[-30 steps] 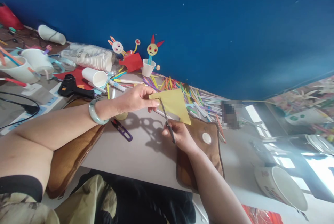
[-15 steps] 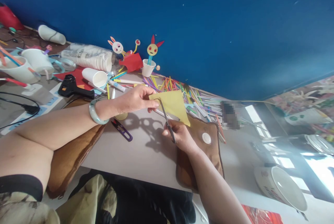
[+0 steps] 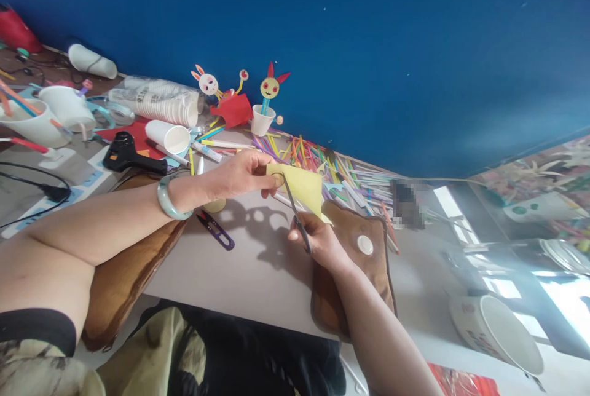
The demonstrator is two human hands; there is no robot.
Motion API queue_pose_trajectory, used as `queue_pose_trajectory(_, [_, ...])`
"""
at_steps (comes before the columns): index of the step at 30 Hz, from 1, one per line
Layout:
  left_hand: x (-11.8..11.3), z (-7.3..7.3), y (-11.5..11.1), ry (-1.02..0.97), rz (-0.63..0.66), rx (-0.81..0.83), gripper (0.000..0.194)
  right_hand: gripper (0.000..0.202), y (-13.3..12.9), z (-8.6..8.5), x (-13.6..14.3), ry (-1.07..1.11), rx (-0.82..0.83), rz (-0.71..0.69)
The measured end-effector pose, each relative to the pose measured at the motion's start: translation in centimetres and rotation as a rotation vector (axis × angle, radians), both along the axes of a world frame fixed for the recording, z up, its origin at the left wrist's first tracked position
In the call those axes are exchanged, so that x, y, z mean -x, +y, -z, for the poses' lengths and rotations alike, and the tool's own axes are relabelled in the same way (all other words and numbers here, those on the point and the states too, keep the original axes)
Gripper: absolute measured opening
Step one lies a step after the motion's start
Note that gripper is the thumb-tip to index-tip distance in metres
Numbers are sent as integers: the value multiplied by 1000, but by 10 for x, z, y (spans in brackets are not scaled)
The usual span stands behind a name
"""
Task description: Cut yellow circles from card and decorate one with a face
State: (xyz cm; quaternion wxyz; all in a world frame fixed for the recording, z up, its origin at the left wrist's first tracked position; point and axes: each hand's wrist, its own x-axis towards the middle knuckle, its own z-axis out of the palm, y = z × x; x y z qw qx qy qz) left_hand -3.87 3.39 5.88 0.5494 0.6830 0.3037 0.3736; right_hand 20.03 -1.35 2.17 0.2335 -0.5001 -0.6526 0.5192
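Observation:
My left hand (image 3: 246,174), with a pale bangle on its wrist, pinches the left edge of a yellow sheet of paper (image 3: 304,186) above the table. A curved dark line shows on the paper by my thumb. In my right hand (image 3: 318,239) are scissors (image 3: 293,200), fingers closed round the handles and blades pointing up and left against the paper near my left fingertips. The tips at the paper are too small to make out clearly. Below my left hand lie purple thread snips (image 3: 216,231) and, partly hidden by my wrist, a pale yellow disc (image 3: 214,205).
Brown cushions (image 3: 354,279) lie on both sides. A black glue gun (image 3: 131,155), a paper cup (image 3: 168,136) and stacked cups (image 3: 157,104) stand left. Two paper-faced figures (image 3: 270,88) and many coloured pipe cleaners (image 3: 304,153) line the blue wall. A white bowl (image 3: 498,328) stands right.
The yellow paper has tilted and folded over somewhat, its right side shifting left and its lower corner now near my right fingers. Both hands stay nearly in place.

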Motion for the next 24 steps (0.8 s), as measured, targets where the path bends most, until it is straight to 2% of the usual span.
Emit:
queue_pose_trajectory(7, [-1, 0, 0, 3, -37, 4, 28, 55, -1, -5, 3, 8, -79, -6])
queue_pose_trajectory(13, [-2, -6, -4, -35, -62, 39, 25, 57, 2, -2, 2, 47, -59, -58])
queue_pose_trajectory(20, [-2, -6, -4, -47, -100, 19, 23, 56, 1, 0, 1, 81, -30, -7])
queue_pose_trajectory(24, [-2, -7, -4, -42, -79, 25, 24, 55, 1, 0, 3, 79, -42, -16])
